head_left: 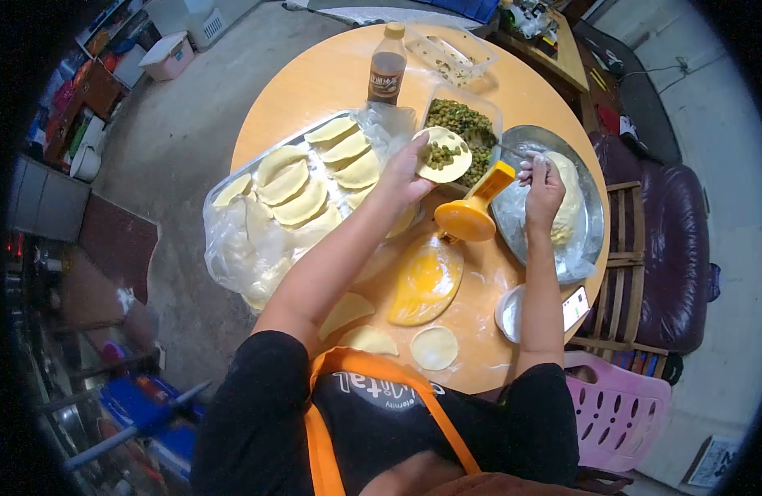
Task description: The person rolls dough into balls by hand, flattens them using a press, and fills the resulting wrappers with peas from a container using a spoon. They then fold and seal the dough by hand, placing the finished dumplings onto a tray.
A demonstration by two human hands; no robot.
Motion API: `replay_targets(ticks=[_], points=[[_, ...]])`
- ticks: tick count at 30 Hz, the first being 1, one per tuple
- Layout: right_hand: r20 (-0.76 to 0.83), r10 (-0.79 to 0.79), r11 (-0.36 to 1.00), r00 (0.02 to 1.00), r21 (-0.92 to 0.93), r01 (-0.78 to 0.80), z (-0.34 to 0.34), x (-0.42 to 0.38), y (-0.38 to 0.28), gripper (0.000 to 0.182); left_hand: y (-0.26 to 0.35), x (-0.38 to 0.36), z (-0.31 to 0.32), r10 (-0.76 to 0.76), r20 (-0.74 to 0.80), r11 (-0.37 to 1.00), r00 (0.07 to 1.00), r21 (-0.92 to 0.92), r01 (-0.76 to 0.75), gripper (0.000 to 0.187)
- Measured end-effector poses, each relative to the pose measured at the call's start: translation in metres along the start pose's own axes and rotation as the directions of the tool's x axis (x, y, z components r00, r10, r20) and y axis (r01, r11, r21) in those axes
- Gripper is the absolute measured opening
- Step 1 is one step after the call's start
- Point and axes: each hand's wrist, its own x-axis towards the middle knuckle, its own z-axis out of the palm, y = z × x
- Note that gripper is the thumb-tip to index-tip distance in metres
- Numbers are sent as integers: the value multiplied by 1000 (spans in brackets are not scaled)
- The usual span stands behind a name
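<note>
My left hand (407, 175) holds a round dough wrapper (454, 171) with a small heap of green peas or beans on it. Pinched in my right hand (543, 188) is a spoon (513, 151), its far end reaching toward the plastic tub (498, 112) of green filling (457, 118). Below my hands an orange dough press (426, 285) stands with its lid raised. Several folded half-moon dumplings (300, 202) lie on a tray (269, 151) partly covered by clear plastic (245, 240). Near my body is a flat dough round (435, 348).
A dark drink bottle (388, 70) and a second clear tub (472, 56) stand at the table's far side. To the right are a metal basin (592, 248) with a dough lump (566, 198), a white bowl (507, 314) and a phone (575, 306). A pink chair (616, 405) is close by.
</note>
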Motion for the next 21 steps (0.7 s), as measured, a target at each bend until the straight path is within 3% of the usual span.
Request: replay_targets(ticks=[1,4,8,17,21], points=[[49,72,992,996,-106,-66,-4,0,5,24,0,-3,0,41,-17,997,999,60,-40,33],[145,233,968,962,-131,-214,0,-10,21,23,3,-12,-1,126,-60,972,990,209,-111,33],[18,366,929,931,61,-366,2,-11,22,21,7,-7,-11,131,-133,962,982,257,-93,33],[12,269,922,963,285,-262,-7,1,-6,23,6,-9,-6,80,-74,994,994,74,-75,38],[109,143,957,984,240,-166,6,-5,-15,26,3,-14,1,55,-2,997,998,50,-55,39]])
